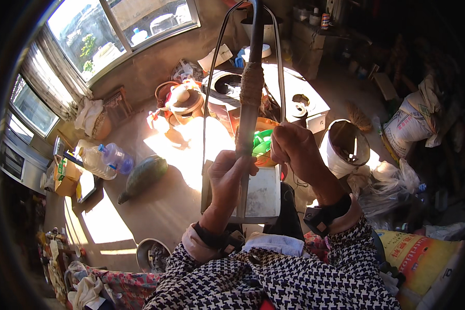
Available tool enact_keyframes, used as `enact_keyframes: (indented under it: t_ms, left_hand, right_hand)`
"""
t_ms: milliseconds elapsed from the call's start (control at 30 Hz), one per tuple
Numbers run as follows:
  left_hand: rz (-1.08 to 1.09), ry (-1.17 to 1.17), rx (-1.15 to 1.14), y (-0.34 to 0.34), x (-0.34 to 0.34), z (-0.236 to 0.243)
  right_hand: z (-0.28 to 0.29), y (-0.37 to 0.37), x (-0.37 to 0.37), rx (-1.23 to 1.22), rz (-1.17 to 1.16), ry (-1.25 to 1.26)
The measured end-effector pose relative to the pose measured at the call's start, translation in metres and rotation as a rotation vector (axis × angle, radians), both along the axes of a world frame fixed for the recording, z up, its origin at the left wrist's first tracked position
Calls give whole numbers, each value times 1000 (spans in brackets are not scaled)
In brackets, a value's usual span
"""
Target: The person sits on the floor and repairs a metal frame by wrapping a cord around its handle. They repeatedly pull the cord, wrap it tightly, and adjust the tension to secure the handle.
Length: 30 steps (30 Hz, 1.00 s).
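A long, flat wooden shaft (249, 116) stands upright in front of me, its upper part bound with coiled cord (252, 83). My left hand (225, 173) is closed round its lower part. Just right of the shaft, my right hand (293, 147) is closed in a pinch; what it holds is hidden, though a thin dark strand hangs below it. A dark, narrow looped frame (279, 57) rises on both sides of the shaft. Below my hands is a pale, flat-topped box or board (262, 199). Behind them sits an orange bowl (266, 124) with something green inside.
A dark green gourd (147, 175) and large plastic bottles (118, 159) lie on the floor at left. A white bucket (341, 147) stands at right, near a full sack (411, 121). A yellow bag (418, 258) is close by my right elbow. A metal pot (152, 254) is at lower left.
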<state>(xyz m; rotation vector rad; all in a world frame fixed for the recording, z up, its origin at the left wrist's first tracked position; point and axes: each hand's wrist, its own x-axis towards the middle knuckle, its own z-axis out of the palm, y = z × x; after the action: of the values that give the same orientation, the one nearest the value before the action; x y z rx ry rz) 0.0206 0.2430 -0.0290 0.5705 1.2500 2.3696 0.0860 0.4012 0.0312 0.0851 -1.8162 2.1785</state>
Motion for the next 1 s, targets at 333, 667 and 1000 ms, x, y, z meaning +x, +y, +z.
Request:
enact_keyframes:
  t_ms: [333, 667, 1000]
  left_hand:
    - [-14, 115, 19, 6, -1, -9]
    - [174, 168, -53, 14, -6, -59]
    - [68, 226, -195, 4, -11, -41]
  right_hand:
    - [47, -33, 0, 214, 97, -23]
    - [24, -103, -65, 548, -166, 53]
    - [12, -107, -84, 587, -228, 161]
